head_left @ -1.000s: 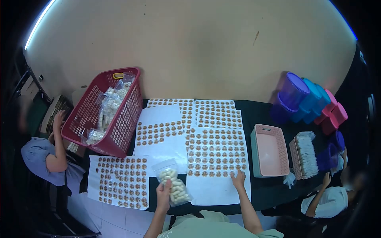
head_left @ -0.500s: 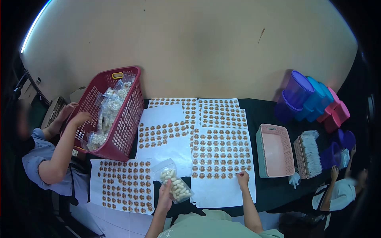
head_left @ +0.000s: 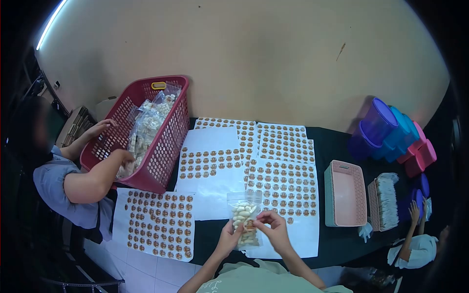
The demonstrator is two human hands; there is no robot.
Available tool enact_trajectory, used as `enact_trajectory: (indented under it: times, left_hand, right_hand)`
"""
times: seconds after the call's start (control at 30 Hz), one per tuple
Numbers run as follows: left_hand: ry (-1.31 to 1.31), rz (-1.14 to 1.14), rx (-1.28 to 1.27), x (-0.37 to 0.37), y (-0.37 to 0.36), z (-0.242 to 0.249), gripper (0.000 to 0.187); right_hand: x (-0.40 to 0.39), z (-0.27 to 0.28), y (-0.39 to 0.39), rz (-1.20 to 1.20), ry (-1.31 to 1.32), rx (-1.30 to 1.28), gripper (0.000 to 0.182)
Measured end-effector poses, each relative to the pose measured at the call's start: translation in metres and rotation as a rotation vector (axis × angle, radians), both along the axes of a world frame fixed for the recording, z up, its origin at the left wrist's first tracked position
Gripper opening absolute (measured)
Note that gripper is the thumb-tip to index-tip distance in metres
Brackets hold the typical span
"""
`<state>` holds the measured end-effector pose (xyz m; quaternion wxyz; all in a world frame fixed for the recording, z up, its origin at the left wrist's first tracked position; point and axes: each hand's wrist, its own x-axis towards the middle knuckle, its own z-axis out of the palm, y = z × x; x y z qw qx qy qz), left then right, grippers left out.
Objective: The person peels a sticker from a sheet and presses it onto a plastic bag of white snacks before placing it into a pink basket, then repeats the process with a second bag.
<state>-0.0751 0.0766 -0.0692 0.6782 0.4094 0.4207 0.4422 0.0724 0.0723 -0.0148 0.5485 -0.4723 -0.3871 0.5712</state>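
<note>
My left hand point(head_left: 228, 240) grips a clear zip bag point(head_left: 242, 209) of whitish oval pieces by its lower left side, with the thumb across the front. The bag stands nearly upright in front of me, over the table edge and the sheets. My right hand point(head_left: 274, 232) is at the bag's right side, thumb and finger pinched on a small round brown sticker point(head_left: 249, 225) against the bag's front. Behind the bag lies a white sticker sheet point(head_left: 305, 234) with rows of the same round stickers. Another sticker sheet point(head_left: 161, 224) lies to the left.
A maroon basket point(head_left: 172, 141) of filled bags stands at left, with a co-worker's hands point(head_left: 122, 157) inside it. Pink trays point(head_left: 348, 195), a basket of white packets point(head_left: 388, 202) and purple, blue and pink tubs point(head_left: 381, 122) sit at right. Another person point(head_left: 420, 249) is at far right.
My right hand has moved from the sheet to the bag with a sticker. The bag is more upright and further right. The co-worker's near hand has reached deeper into the basket.
</note>
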Motion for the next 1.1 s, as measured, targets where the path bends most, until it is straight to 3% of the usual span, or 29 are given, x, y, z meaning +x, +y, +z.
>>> enact_trajectory:
  times: [0.27,0.57,1.1]
  left_hand:
    - [0.036,0.071,0.177,-0.003,-0.01,0.016,0.038]
    - [0.146,-0.04,0.167,-0.01,0.0,0.018,0.035]
    - [0.103,-0.064,0.125,-0.006,-0.012,0.031,0.028]
  right_hand:
    - [-0.023,0.0,-0.008,-0.103,-0.138,0.136,0.019]
    - [-0.018,0.001,-0.007,-0.09,-0.217,0.19,0.016]
    - [-0.014,0.01,-0.02,-0.108,-0.423,0.224,0.019]
